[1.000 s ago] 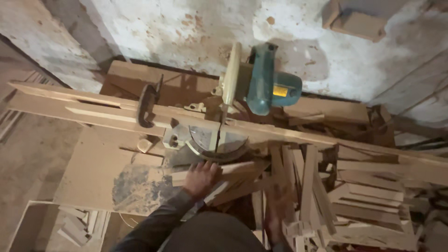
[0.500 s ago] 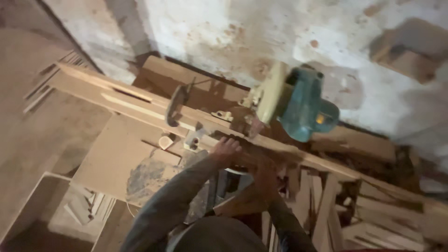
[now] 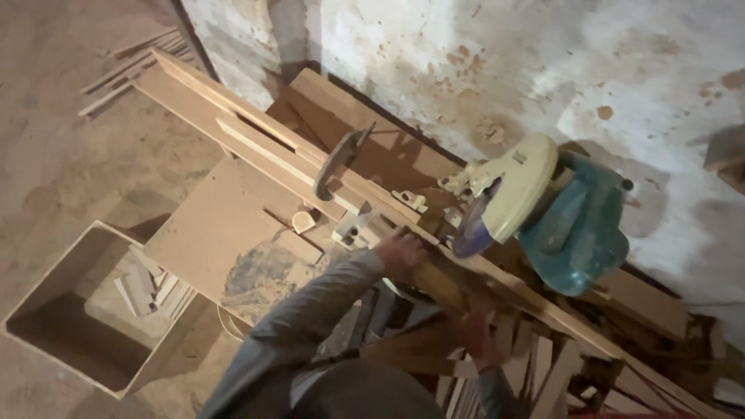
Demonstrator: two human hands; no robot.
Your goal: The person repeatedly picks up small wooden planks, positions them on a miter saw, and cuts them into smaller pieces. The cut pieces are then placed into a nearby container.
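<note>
- Wood strip (image 3: 434, 283): lies on the saw bed against the long fence (image 3: 256, 143), just below the raised blade (image 3: 471, 225) of the mitre saw (image 3: 559, 221)
- Left hand (image 3: 400, 252): fingers curled down over the strip, pressing it to the fence, close beside the blade; looks like a closed grip on the wood
- Right hand (image 3: 473, 334): low among the loose offcuts (image 3: 535, 365) at the right end of the bed; blurred, cannot tell whether it grips a piece or only rests there
- Risk, as I judge it: left hand sits very near the blade line; a slip along the strip, or the saw head dropping, could bring fingers into the cut
- Risk: heaped offcuts under and beside the strip could tip it, so it may bind or kick
- Strip looks pale brown, narrow, straight, raw sawn, dusty; far end hidden under the saw head
- Clamp (image 3: 337, 159) stands on the fence to the left, apart from the hand
- Open box (image 3: 46, 326) on the floor holds short scraps
</note>
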